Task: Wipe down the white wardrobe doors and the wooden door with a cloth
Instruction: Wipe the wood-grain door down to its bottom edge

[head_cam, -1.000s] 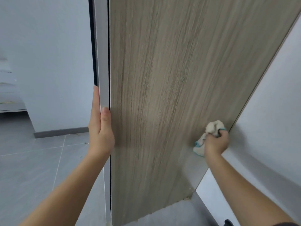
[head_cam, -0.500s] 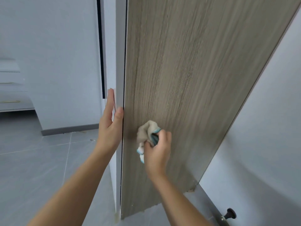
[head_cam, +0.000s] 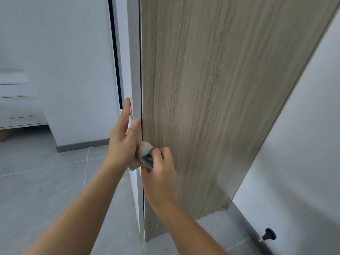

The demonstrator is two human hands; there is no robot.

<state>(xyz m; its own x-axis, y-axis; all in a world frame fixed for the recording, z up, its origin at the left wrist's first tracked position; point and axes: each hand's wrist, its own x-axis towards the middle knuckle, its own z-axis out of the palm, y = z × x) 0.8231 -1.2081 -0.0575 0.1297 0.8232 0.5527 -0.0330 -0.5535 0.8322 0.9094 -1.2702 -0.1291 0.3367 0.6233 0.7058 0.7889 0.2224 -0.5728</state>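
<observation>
The wooden door [head_cam: 220,100] stands open in front of me, its grey-brown grained face filling the upper right. My left hand [head_cam: 123,142] clasps its white free edge [head_cam: 135,70], thumb on the near side. My right hand [head_cam: 159,168] is closed around a bunched beige cloth with a teal border [head_cam: 145,150] and presses it on the door face right at that edge, touching my left hand. No white wardrobe doors are recognisable in view.
A white wall [head_cam: 64,70] with a grey skirting board [head_cam: 82,145] lies left. A white drawer unit [head_cam: 16,105] sits at far left. A black door stopper [head_cam: 268,234] juts from the right wall's skirting. Grey floor tiles [head_cam: 46,181] spread below.
My right hand has swept the cloth leftward across the door face, from near the hinge side to the free edge. My left hand has kept its hold on the edge.
</observation>
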